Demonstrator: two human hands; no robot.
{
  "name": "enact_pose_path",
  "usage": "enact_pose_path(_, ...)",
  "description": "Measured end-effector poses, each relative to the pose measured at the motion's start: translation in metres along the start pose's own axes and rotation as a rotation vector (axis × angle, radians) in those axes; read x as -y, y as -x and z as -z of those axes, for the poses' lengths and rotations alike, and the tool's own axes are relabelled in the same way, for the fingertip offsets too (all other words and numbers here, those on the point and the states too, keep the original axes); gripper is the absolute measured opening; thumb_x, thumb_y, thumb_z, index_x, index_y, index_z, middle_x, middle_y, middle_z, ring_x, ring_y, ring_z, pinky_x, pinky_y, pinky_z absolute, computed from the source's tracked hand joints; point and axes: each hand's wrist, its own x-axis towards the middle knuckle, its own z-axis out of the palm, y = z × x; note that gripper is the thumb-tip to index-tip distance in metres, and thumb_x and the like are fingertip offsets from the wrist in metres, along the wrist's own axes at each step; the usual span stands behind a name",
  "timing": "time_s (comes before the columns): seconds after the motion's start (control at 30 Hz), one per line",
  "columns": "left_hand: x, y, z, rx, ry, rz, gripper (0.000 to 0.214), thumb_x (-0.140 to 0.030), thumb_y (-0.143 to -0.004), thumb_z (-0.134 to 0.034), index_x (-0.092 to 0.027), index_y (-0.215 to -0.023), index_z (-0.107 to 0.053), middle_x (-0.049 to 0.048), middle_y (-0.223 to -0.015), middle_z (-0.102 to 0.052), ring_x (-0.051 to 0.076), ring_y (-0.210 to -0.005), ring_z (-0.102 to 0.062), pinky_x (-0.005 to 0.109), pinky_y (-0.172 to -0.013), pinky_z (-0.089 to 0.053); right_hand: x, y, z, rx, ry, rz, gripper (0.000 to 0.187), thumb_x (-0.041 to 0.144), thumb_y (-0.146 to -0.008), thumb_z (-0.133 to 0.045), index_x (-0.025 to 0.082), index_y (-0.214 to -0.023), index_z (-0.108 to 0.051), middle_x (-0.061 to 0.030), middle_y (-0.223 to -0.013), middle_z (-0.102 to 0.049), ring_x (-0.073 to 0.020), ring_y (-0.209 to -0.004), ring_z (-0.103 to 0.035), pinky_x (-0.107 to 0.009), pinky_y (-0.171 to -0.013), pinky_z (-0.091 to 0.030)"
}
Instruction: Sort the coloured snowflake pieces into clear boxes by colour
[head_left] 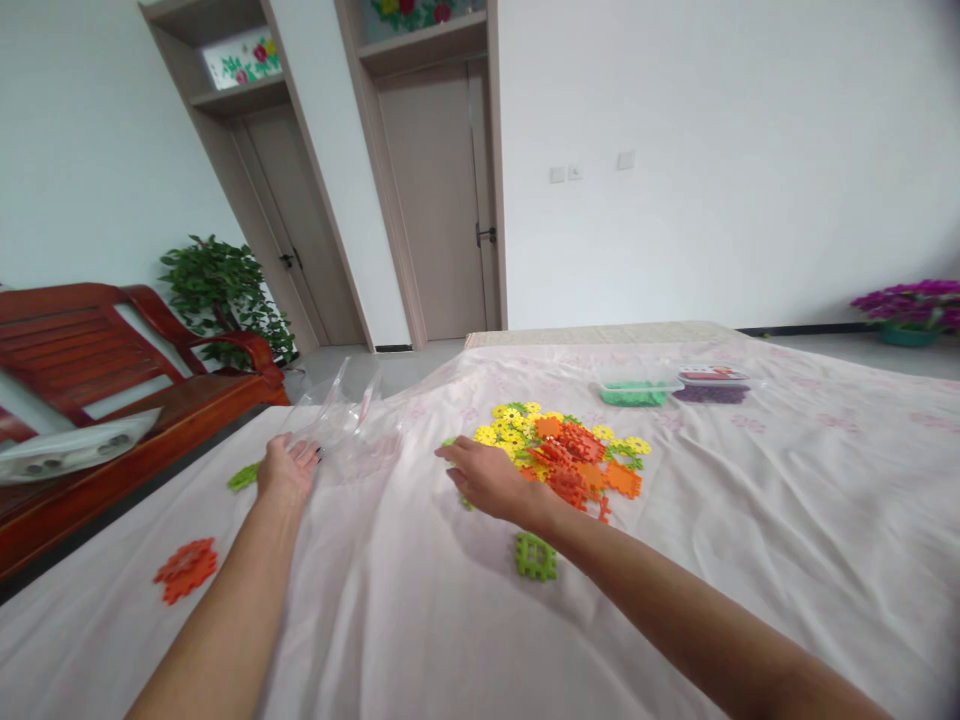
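Note:
At the left of the cloth, my left hand (289, 468) lies with palm turned up and fingers stretched out, against the edge of a crumpled clear plastic bag (356, 425). My right hand (484, 478) is palm down just left of a pile of plastic building pieces. Bits of a green building piece (448, 441) show at its fingertips and below them; the fingers hide the rest. The pile holds yellow flower-shaped pieces (511, 430) and orange-red notched pieces (574, 450). A green square lattice piece (535, 556) lies in front of my right forearm.
Orange-red pieces (186, 570) and a green piece (244, 477) lie left of my left arm. Farther back stand a clear tub of green pieces (634, 393) and a tub of purple pieces (711, 390). A wooden bench (150, 385) stands beyond the left edge.

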Motion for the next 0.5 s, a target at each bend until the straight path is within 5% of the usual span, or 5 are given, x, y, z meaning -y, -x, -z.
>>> enact_pose_path(0.23, 0.0, 0.004, -0.011, 0.0, -0.026, 0.008, 0.018, -0.029, -0.082, -0.049, -0.022, -0.097, -0.049, 0.0112, -0.113, -0.059, 0.022, -0.094, -0.068, 0.036, -0.082, -0.053, 0.064, -0.091, -0.049, -0.01, 0.188, 0.102, 0.048, 0.015, -0.086, -0.05, 0.024, -0.133, -0.046, -0.01, -0.111, -0.059, -0.0233, -0.094, -0.063, -0.033, -0.071, -0.05)
enact_pose_path(0.5, 0.0, 0.0, -0.012, 0.017, -0.081, 0.004, 0.023, -0.032, -0.081, -0.05, -0.023, -0.101, -0.049, 0.0127, -0.114, -0.061, 0.023, -0.093, -0.069, 0.037, -0.08, -0.054, 0.073, -0.147, -0.081, -0.037, 0.27, 0.056, 0.024, 0.016, -0.092, -0.045, 0.016, -0.114, -0.054, -0.0126, -0.106, -0.065, -0.0247, -0.097, -0.063, -0.039, -0.079, -0.047)
